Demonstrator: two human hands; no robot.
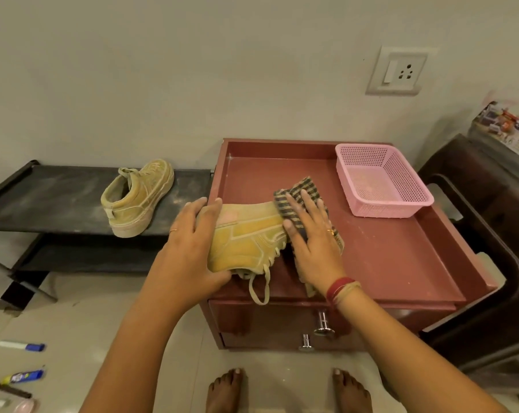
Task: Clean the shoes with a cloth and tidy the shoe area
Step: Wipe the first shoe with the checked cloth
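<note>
A tan shoe (248, 236) lies on its side on the top of a reddish cabinet (395, 257), its laces hanging over the front edge. My left hand (192, 242) grips its heel end, fingers and thumb curled round it. My right hand (312, 234) presses a striped brown cloth (304, 189) flat against the shoe's toe end, fingers straight. The second tan shoe (139, 198) stands upright on a low black rack (43, 201) to the left.
A pink mesh basket (383, 180) sits at the cabinet's back right. A dark chair (485, 234) stands at the right. A wall socket (397, 71) is above. Markers and tubes (19, 362) lie on the floor at lower left. My bare feet are below the cabinet.
</note>
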